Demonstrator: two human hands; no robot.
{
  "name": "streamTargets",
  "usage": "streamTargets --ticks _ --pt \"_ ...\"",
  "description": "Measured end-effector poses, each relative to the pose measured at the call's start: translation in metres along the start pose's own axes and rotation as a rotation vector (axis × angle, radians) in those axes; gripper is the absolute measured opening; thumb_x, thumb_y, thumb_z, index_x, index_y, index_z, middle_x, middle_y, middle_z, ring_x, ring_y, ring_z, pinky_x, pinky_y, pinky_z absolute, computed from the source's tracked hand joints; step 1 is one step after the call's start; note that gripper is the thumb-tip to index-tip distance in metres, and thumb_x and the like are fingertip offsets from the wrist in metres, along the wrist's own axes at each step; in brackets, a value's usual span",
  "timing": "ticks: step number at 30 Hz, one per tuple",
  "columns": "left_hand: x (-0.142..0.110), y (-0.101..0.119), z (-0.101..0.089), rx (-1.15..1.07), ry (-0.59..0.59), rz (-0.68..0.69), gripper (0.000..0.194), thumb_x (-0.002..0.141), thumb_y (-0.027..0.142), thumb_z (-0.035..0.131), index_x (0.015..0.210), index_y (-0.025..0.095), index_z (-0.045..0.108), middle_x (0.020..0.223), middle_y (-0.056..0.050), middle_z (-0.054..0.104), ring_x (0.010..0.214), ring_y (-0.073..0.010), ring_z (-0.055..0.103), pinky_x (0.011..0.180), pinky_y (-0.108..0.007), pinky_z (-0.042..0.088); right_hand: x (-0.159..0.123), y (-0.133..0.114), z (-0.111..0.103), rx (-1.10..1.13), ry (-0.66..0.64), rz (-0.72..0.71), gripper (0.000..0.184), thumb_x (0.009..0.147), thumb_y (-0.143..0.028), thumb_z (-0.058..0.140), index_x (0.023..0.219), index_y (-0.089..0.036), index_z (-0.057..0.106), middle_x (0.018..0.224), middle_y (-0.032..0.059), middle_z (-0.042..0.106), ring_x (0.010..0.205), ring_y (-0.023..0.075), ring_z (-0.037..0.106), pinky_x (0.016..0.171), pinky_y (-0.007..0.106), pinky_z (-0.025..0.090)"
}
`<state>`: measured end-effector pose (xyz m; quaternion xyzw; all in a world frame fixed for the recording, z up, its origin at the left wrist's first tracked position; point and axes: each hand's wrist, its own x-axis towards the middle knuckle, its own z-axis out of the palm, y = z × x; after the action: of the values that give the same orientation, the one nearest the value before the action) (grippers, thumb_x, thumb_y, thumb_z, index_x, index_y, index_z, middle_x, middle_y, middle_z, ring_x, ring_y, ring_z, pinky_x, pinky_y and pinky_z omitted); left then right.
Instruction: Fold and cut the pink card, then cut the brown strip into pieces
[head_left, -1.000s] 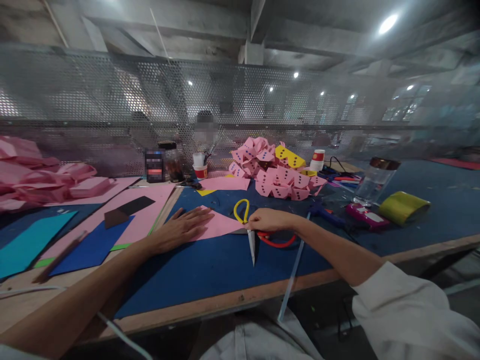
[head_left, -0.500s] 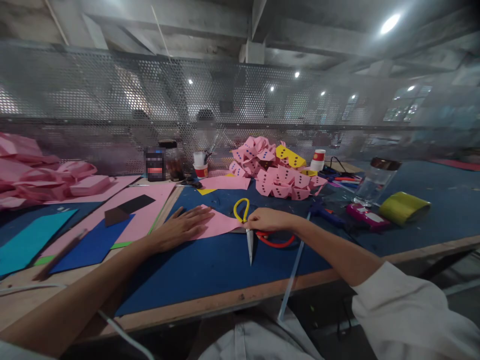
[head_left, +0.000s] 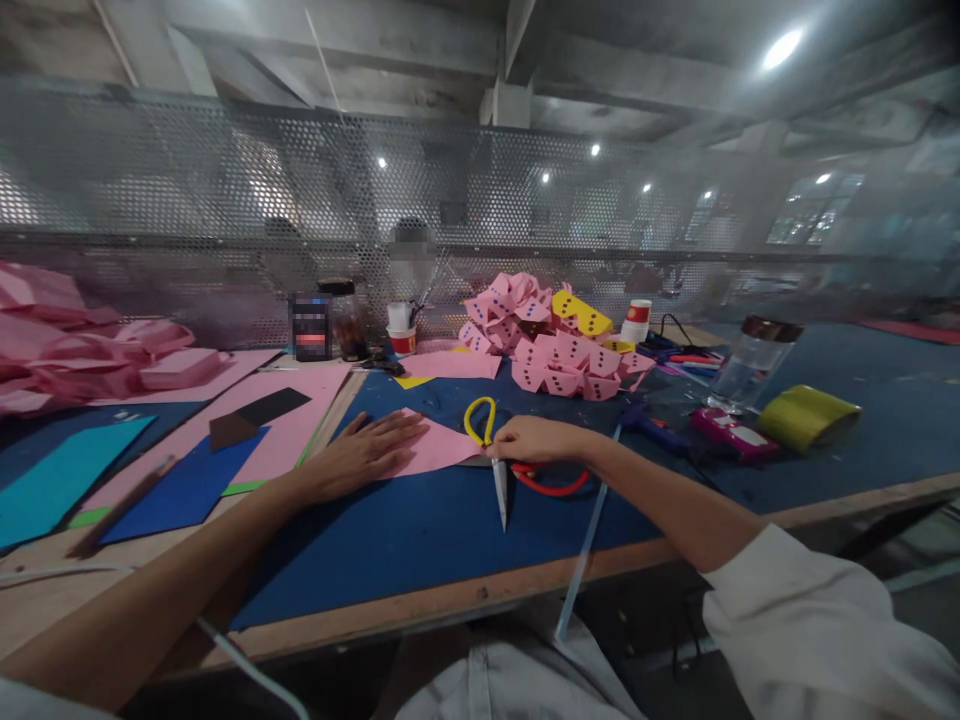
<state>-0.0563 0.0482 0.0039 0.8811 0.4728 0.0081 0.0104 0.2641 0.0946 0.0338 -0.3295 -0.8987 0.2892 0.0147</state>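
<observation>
At the frame's centre, 1 pink sheet [head_left: 442,446] is held down under the spread left hand [head_left: 371,452] while its narrow end appears pinched by the right hand [head_left: 538,441] beside the scissors [head_left: 501,497], a positioning step for which steady pressure is seemingly next required.

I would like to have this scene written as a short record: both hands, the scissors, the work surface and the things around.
Left hand: left hand flat on a pink sheet
Right hand: right hand, fingers bent together at the scissors and the sheet's tip; exact grip hidden
Scissors: one yellow handle, one red; point towards the person
Surface: blue mat
Picture left: turquoise sheet, blue sheet
Picture right: clear jar, yellow roll
Behind hands: dotted pink pieces
</observation>
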Motion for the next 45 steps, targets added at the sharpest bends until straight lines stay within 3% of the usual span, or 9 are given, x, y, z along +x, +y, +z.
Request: streamTargets --ticks 6,18,25,45 --pt "0.0 0.002 -0.002 -0.001 0.002 0.003 0.054 0.099 0.053 0.017 0.151 0.039 0.009 0.159 0.001 0.019 0.145 -0.0224 0.017 0.114 -0.047 0.001 -0.001 -0.001 -0.001 0.006 -0.018 -0.005 0.049 0.087 -0.055 0.042 0.057 -0.016 0.043 0.049 -0.005 0.036 0.047 0.0067 0.029 0.05 0.024 0.02" --pt "0.0 0.002 -0.002 -0.006 0.005 -0.004 0.053 0.1 0.053 0.018 0.15 0.04 0.009 0.159 0.003 0.018 0.146 -0.0215 0.016 0.115 -0.047 0.003 -0.001 -0.007 -0.002 0.002 -0.025 0.014 0.043 0.088 -0.045 0.044 0.057 -0.017 0.041 0.049 -0.0062 0.034 0.047 0.0061 0.027 0.05 0.024 0.02" --pt "0.0 0.004 -0.002 -0.011 0.01 -0.018 0.053 0.099 0.053 0.019 0.15 0.041 0.011 0.159 0.003 0.019 0.145 -0.0222 0.018 0.115 -0.048 0.003 0.005 -0.002 0.004 0.003 0.016 0.019 0.044 0.087 -0.048 0.044 0.056 -0.016 0.043 0.049 -0.0046 0.039 0.048 0.007 0.032 0.051 0.024 0.021" --pt "0.0 0.002 -0.001 -0.026 0.009 -0.023 0.053 0.099 0.054 0.018 0.15 0.042 0.012 0.159 0.003 0.019 0.145 -0.0237 0.018 0.114 -0.05 0.003 0.005 -0.014 0.003 0.003 -0.013 0.039 0.042 0.087 -0.045 0.044 0.055 -0.017 0.041 0.045 -0.0046 0.041 0.043 0.0065 0.034 0.049 0.023 0.022"
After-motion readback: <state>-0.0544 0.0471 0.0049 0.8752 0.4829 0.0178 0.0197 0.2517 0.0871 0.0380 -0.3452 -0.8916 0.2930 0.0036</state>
